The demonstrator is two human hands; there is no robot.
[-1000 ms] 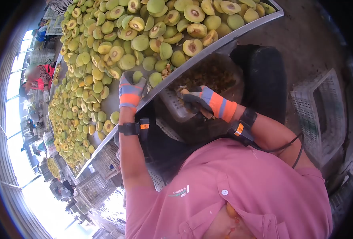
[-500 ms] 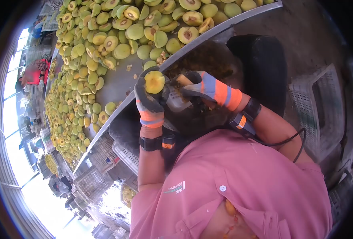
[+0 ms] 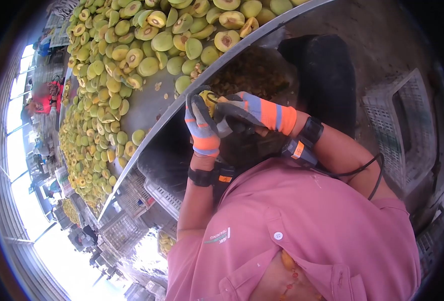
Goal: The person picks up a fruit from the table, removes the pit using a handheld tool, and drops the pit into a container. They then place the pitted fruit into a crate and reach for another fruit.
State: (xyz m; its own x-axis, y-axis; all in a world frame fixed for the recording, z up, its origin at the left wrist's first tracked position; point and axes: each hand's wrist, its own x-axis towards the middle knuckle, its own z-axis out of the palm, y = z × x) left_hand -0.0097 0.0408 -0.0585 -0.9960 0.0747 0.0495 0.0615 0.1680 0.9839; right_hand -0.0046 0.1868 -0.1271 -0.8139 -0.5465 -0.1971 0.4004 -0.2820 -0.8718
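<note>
Both hands wear grey gloves with orange bands. My left hand (image 3: pixel 202 120) is closed round a yellow-green fruit half (image 3: pixel 209 102), near the table's metal edge. My right hand (image 3: pixel 252 111) meets it from the right, fingers closed round the wooden-coloured end of something small (image 3: pixel 223 99), touching or almost touching the fruit. What that thing is, I cannot make out. Halved green-yellow fruits (image 3: pixel 162 41) lie piled on the metal table (image 3: pixel 144 103) beyond my hands.
A white plastic crate (image 3: pixel 400 125) stands at the right. Dark scraps (image 3: pixel 252 70) lie below the table's edge. More crates (image 3: pixel 124 231) are at the lower left. A person in red (image 3: pixel 46 100) is at the far left. A cable hangs by my right arm.
My left hand has turned and moved right, so the fruit's cut face no longer faces the camera. My right hand has moved left to the fruit. The view has shifted slightly.
</note>
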